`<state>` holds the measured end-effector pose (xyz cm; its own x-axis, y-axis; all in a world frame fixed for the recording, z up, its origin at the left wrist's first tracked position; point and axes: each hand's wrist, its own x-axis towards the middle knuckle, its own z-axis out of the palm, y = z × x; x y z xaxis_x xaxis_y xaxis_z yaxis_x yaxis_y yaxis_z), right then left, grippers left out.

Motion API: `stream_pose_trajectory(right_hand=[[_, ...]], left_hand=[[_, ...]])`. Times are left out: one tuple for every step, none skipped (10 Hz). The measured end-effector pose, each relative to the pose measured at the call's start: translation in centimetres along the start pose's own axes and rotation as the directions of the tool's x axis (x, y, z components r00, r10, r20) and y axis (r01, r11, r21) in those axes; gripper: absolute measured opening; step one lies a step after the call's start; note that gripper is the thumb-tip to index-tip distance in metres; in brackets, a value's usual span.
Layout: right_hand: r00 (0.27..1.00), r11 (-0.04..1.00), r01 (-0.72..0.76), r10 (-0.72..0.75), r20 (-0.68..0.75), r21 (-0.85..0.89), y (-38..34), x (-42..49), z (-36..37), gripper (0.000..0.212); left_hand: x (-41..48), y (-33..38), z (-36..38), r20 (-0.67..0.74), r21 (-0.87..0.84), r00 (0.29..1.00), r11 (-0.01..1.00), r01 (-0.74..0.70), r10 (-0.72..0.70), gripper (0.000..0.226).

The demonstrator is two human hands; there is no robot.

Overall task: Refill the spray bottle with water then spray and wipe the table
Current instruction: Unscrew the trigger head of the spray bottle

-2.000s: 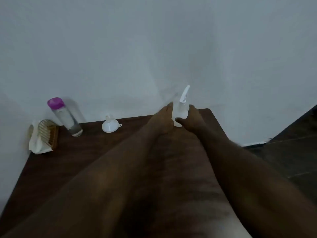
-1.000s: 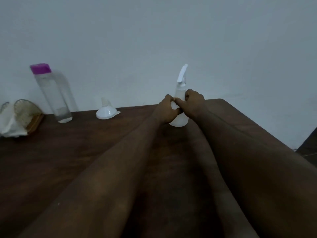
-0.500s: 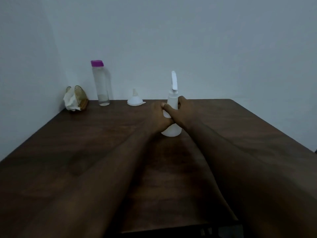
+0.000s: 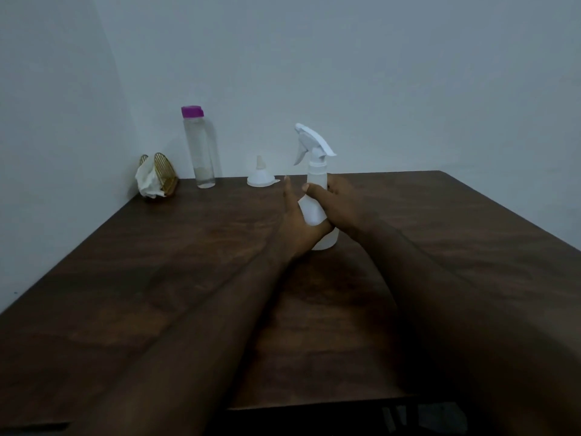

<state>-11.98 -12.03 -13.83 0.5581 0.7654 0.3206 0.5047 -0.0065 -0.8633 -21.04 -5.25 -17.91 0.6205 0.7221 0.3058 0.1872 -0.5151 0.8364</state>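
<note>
Spray bottle (image 4: 311, 212) of white translucent plastic stands upright mid-frame on the dark wooden table (image 4: 157, 262). The right hand (image 4: 338, 202) wraps its body, probably steadying it for unscrewing; the left hand (image 4: 298, 228), fingers straight, braces its base. A white funnel (image 4: 261, 179) waits just upper left.

No text, label, brand or number can be read anywhere in view. The white spray bottle (image 4: 317, 212) has a plain, unmarked body, and the clear water bottle (image 4: 202, 152) on the worktop carries no legible print.
</note>
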Motion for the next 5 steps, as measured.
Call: stream_pose_trajectory(right_hand=[[0.996,0.998,0.026,-0.021,-0.084,0.061,0.4,0.0,0.8,0.022],[0.968,0.983,0.118,-0.083,-0.236,0.14,-0.2,-0.1,1.0,0.034],[0.931,0.984,0.159,-0.123,-0.344,0.077,-1.5,0.6,0.8,0.041],[0.92,0.987,0.15,-0.117,-0.374,0.06,-1.8,1.2,0.7,0.038],[0.925,0.986,0.146,-0.105,-0.366,0.086,-1.4,1.1,0.7,0.036]], left_hand=[[0.3,-0.8,0.4,-0.025,-0.027,0.999,0.999,-0.026,0.026,0.112],[0.3,-0.5,0.3,-0.017,-0.045,0.999,0.998,-0.04,0.04,0.11],[0.5,-0.5,0.4,-0.044,-0.008,0.999,1.0,-0.029,0.029,0.1],[0.6,-0.5,0.3,-0.045,0.012,0.998,0.999,-0.037,0.038,0.089],[0.4,-0.2,0.1,-0.021,0.033,0.999,0.999,-0.025,0.025,0.087]])
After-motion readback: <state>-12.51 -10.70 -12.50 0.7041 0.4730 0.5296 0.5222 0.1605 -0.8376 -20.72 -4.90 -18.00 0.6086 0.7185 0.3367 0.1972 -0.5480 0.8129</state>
